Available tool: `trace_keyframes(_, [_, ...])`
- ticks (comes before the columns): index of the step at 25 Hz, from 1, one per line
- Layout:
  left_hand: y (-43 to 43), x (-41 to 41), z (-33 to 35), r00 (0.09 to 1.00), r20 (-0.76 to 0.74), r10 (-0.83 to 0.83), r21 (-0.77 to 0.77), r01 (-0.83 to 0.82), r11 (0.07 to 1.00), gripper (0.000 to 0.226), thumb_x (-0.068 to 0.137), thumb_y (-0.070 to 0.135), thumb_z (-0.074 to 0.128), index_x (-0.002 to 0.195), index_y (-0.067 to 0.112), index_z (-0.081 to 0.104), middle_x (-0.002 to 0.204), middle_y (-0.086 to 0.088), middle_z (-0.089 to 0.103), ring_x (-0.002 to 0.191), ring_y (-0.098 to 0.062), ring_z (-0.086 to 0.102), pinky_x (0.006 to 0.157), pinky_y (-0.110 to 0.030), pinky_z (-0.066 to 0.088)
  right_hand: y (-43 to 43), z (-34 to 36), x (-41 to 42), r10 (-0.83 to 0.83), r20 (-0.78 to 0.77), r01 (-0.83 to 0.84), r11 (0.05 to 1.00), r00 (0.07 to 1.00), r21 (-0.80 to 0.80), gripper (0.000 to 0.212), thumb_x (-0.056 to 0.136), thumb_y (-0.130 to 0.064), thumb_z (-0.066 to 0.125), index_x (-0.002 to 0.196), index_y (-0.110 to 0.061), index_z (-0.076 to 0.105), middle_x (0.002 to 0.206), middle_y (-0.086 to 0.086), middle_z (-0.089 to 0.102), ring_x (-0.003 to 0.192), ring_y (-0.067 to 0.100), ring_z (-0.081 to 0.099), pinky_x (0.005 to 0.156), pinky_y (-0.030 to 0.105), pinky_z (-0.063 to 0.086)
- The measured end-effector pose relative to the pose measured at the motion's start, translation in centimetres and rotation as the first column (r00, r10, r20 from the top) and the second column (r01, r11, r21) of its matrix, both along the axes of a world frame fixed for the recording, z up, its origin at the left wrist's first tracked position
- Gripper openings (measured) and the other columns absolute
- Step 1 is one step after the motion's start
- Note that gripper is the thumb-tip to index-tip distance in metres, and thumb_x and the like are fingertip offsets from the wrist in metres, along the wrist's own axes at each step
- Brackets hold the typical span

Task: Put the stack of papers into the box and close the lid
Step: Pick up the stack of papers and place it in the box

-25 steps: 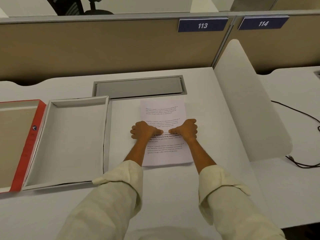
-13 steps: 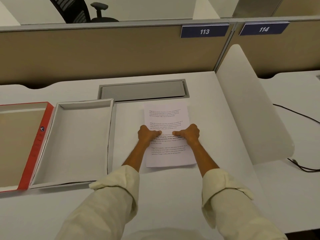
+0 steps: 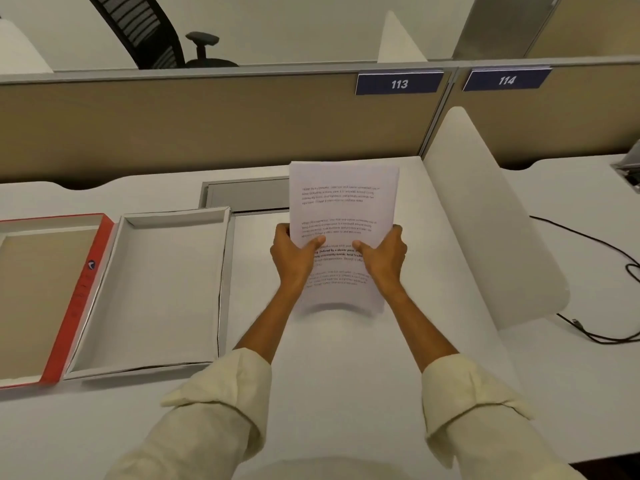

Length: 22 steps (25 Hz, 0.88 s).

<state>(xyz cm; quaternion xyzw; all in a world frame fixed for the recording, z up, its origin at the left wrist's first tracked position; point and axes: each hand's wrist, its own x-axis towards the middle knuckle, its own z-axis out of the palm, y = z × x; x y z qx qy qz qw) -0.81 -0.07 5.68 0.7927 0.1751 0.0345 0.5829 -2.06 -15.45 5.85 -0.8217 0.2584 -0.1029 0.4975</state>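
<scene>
Both hands are clamped on the stack of papers [image 3: 343,216]: left hand [image 3: 294,258] on its left edge, right hand [image 3: 382,259] on its right edge, thumbs on top, other fingers wrapped under. Each grip sits at about mid-length of the sheets.

The stack is up off the desk [image 3: 332,375], tilted with the far end higher. Its near edge bows down slightly and a soft shadow sits beneath it. Long axis runs 12 to 6. The top sheet is white with several blocks of small printed text, one block in bold. Thickness is hard to judge from this angle; it looks thin.

Key relation: the open box [image 3: 156,292] lies at 9 o'clock from the stack, flat on the desk, white inside, nothing in it. Its long axis also runs roughly 12 to 6, so the papers should need a sideways carry and little or no turn. The left hand is nearer to it.

The red-edged lid [image 3: 79,303] lies open further out at 9 o'clock, touching the box's left wall. It's probably hinged, but I can't confirm.
</scene>
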Motion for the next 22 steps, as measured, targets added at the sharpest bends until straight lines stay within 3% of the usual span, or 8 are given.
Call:
trace_keyframes(3, [-0.3,-1.1,0.9,0.985,0.171,0.033,-0.166,-0.004,0.986,0.046,0.076,0.02,0.08,0.11,0.02,0.048,0.103,0.004,0.06,0.08,-0.011,0.063,0.055,-0.006,0.05,0.3,0.8,-1.0,-0.028,0.208,-0.002,0.99,0.978,0.144,0.053,0.071,-0.012,0.081,0.107,-0.017,0.043,0.107,0.004,0.059,0.094,0.024,0.063,0.065,0.022,0.057])
trace_keyframes(5, [-0.4,-2.0,0.7,0.963,0.26,0.065,-0.246,0.001,0.969,0.047,0.078,0.017,0.078,0.113,0.024,0.047,0.106,0.004,0.061,0.086,-0.01,0.065,0.064,-0.007,0.053,0.5,0.8,-1.8,-0.018,0.283,-0.038,0.981,0.959,0.193,0.055,0.073,-0.011,0.08,0.114,-0.015,0.043,0.108,-0.001,0.057,0.093,0.018,0.061,0.061,0.011,0.054])
trace_keyframes(8, [-0.5,-3.0,0.1,0.95,0.299,0.096,-0.314,0.003,0.949,0.047,0.079,0.012,0.076,0.112,0.03,0.047,0.104,0.009,0.062,0.092,-0.012,0.065,0.069,-0.011,0.055,0.6,0.3,-2.8,-0.008,0.319,-0.065,0.974,0.948,0.217,0.056,0.075,-0.012,0.079,0.119,-0.012,0.043,0.108,-0.002,0.057,0.095,0.016,0.06,0.063,0.007,0.054])
trace_keyframes(16, [-0.2,-3.8,-1.2,0.961,0.273,0.047,-0.259,0.026,0.966,0.046,0.08,0.014,0.076,0.111,0.026,0.044,0.099,0.012,0.059,0.089,-0.012,0.063,0.066,-0.008,0.053,0.3,-0.9,-4.4,0.006,0.315,-0.097,0.957,0.949,0.274,0.057,0.077,-0.008,0.077,0.122,-0.014,0.043,0.108,-0.002,0.057,0.093,0.004,0.058,0.066,0.002,0.051])
trace_keyframes(22, [0.3,-3.6,-1.4,0.97,0.241,0.009,-0.244,0.051,0.968,0.057,0.074,0.011,0.08,0.114,0.022,0.041,0.107,0.003,0.057,0.089,-0.01,0.061,0.075,-0.013,0.053,-0.2,-1.4,-4.4,0.044,0.289,-0.126,0.954,0.956,0.273,0.066,0.076,-0.011,0.078,0.129,-0.011,0.04,0.116,0.003,0.057,0.102,0.015,0.055,0.069,0.002,0.049])
